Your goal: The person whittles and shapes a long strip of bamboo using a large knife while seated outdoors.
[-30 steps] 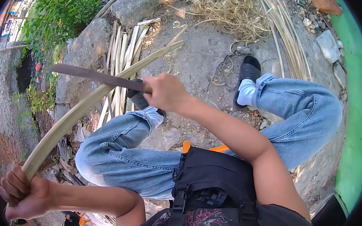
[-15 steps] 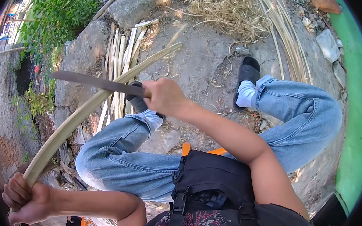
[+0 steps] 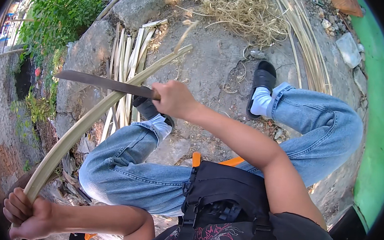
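Observation:
My right hand grips the handle of a long dark knife, its blade pointing left and lying across a long pale bamboo strip. My left hand is closed around the near end of that strip at the lower left. The strip runs up and to the right, over my left knee, toward the concrete ground. I am seated with both legs in blue jeans, white socks and black sandals.
A bundle of split bamboo slats lies on the ground behind the knife. Dry shavings and long thin strips sit at the top. A green wall rises on the right, plants on the left.
The knife blade has slid a little farther along the bamboo strip, and my left hand with the strip's end has shifted slightly lower and to the right.

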Motion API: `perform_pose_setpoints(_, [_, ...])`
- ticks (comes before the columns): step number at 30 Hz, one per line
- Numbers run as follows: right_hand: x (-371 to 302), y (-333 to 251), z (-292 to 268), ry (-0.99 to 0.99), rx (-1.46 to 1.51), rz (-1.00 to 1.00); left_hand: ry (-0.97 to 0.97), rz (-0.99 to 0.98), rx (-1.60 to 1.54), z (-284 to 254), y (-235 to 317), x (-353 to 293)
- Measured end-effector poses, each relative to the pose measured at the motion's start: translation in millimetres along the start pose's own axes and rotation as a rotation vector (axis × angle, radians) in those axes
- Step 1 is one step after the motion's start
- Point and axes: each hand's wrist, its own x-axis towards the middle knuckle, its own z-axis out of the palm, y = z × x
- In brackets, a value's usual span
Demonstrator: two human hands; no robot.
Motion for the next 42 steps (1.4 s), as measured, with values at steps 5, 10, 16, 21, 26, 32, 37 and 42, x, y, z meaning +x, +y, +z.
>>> perform_pose_setpoints(5, [-14.9, 185.0, 11.3, -0.011, -0.187, 0.776, 0.123, 0.019, -0.042, 21.9, 4.9, -13.8])
perform_pose_setpoints(10, [10.6, 118.8, 10.9, -0.036, -0.088, 0.750, 0.225, 0.010, 0.008, 3.5, -13.6, 2.2])
perform_pose_setpoints(16, [6.0, 136.3, 8.2, -0.061, -0.042, 0.481, 0.281, 0.027, 0.146, 33.8, -0.1, -7.0])
perform_pose_setpoints(21, [6.6, 179.9, 21.9, -0.016, -0.161, 0.759, 0.293, 0.005, 0.139, 34.4, -1.5, -5.3])
perform_pose_setpoints(26, [-1.3, 177.7, 12.0, -0.010, -0.079, 0.384, -0.031, -0.043, 0.042, -21.3, -14.6, 27.3])
perform_pose_setpoints(32, [1.4, 185.7, 15.6, -0.052, -0.148, 0.621, 0.270, 0.027, -0.034, 31.3, 4.9, -5.1])
perform_pose_setpoints(37, [3.5, 201.3, 14.8, 0.032, -0.091, 0.582, 0.045, 0.005, -0.200, 22.2, 6.1, 6.5])
perform_pose_setpoints(42, [1.3, 206.3, 6.0, -0.044, -0.182, 0.722, 0.146, 0.020, -0.182, 32.2, 10.7, -2.5])
